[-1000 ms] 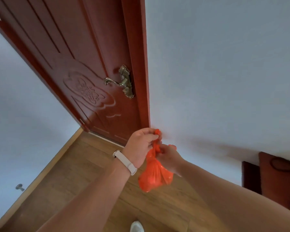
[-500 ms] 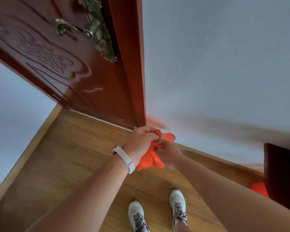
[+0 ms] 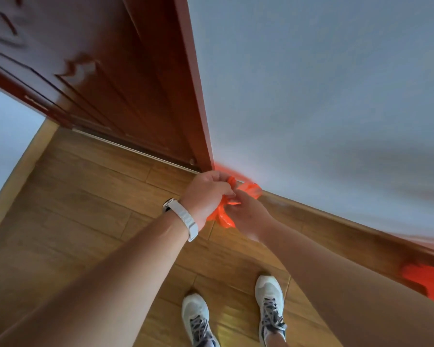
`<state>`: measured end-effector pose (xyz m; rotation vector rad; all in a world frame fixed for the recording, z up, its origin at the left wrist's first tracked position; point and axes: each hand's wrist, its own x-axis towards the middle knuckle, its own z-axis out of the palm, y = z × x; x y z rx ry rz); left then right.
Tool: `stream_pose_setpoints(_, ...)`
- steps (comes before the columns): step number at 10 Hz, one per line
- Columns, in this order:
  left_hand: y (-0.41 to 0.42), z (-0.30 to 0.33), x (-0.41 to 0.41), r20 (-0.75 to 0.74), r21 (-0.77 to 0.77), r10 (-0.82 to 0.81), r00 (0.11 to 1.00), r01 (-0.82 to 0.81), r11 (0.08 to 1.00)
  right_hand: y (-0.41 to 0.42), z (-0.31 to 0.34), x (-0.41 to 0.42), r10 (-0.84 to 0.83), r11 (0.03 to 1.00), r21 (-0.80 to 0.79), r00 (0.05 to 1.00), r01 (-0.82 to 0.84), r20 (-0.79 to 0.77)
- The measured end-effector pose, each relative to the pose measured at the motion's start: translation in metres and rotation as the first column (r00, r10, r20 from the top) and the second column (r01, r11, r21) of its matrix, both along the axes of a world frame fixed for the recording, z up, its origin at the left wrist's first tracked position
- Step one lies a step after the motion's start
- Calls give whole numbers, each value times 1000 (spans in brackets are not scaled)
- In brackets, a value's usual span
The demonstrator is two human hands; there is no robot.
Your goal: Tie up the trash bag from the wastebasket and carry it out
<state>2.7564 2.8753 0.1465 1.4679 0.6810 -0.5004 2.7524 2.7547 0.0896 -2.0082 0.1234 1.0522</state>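
- Left hand and right hand both pinch the bag neck.
- Bag seems light, soft, slippery; best gripped at the knot, 12 o'clock.

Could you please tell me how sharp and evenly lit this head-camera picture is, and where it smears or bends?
Head view: motion blur smears the dark red wooden door and the wall's shadow; the crumpled orange plastic trash bag, left hand and right hand stay fairly sharp; wide-angle distortion bends the wooden baseboard; lighting soft, without harsh glare.
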Motion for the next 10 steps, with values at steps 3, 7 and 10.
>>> stream_pose_setpoints(3, -2, -57, 26, -38, -119, 116, 993, -120, 986, -4, -46, 22, -26, 1000, 8, 1000, 26, 6)
stream_pose_setpoints(7, 20, -65, 7, -177, 137, 75, 981, -51, 989, -32, -10, 18, -51, 998, -19, 998, 52, 37)
stream_pose_setpoints(10, 21, 70, -16, 31, 123, 86, 996, -89, 988, -47, 102, 19, -114, 993, 35, 989, 111, 97)
